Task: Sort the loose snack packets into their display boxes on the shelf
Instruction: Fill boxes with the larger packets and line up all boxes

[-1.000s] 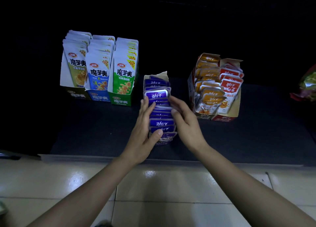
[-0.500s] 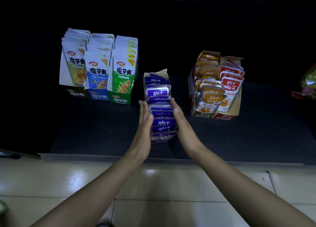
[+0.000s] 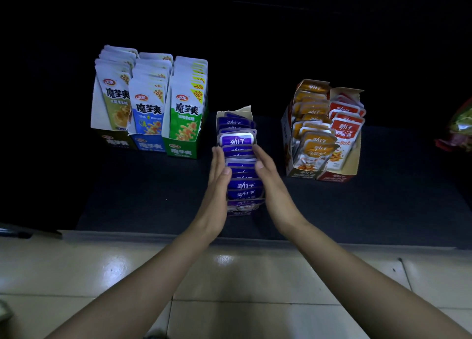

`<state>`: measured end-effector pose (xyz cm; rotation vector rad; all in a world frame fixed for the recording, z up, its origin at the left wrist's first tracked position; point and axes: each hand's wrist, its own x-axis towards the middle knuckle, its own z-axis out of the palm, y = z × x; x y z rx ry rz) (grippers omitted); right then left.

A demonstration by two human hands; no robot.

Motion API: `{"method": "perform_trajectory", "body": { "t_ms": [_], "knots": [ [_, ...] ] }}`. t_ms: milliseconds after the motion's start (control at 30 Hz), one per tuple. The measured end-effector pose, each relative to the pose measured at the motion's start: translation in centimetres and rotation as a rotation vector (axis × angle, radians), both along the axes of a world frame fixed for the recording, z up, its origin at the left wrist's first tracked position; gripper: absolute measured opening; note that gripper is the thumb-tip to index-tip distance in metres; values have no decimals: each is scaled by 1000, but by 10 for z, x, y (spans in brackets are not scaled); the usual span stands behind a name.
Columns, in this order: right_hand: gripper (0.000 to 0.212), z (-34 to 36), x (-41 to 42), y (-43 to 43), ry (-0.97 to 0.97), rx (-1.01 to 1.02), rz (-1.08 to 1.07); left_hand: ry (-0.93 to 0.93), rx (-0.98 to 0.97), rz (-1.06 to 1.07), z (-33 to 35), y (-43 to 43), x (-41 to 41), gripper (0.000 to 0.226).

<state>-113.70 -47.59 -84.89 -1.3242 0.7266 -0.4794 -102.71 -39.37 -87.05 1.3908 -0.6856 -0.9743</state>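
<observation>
Head view: a dark shelf (image 3: 153,198) runs above a pale tiled floor (image 3: 255,274). At its middle stands a narrow box (image 3: 244,110) packed with a row of purple packets (image 3: 237,140). The left hand (image 3: 217,177) and right hand (image 3: 272,180) press flat against the two sides of the row, fingers (image 3: 217,157) straight and together, grasping nothing. Left of them stand three tall boxes of white pouches (image 3: 149,101). To the right are orange packets (image 3: 311,124) and red packets (image 3: 347,124) in boxes.
</observation>
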Motion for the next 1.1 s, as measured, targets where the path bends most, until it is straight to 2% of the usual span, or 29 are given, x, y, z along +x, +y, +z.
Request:
{"method": "perform_trajectory", "body": {
  "t_ms": [133,333,400,500,667,733,800,900,1033,1100],
  "knots": [
    [53,-2,-3,-2,11,-20,19,25,2,-9,1,0,3,65],
    [58,10,-3,-28,60,-147,-51,-79,22,69,7,-6,14,71],
    [57,13,4,-34,64,-142,-26,-113,23,61,7,-14,19,70],
    [58,12,18,-29,72,-117,59,-65,22,11,5,-23,16,72],
    [59,14,16,-39,53,-109,38,-175,54,5,6,-22,22,64],
    [59,14,18,-43,59,-120,38,-155,62,13,5,-25,24,59],
    [60,13,26,-44,63,-148,65,-134,52,14,5,-29,25,63],
    [58,13,33,-52,124,-285,99,-136,28,4,3,-32,28,73],
    [39,12,34,-80,170,-736,-16,-139,42,59,-1,-33,37,75],
    [35,12,44,-90,215,-838,-6,-135,48,97,-1,-37,39,70]
  ]
}}
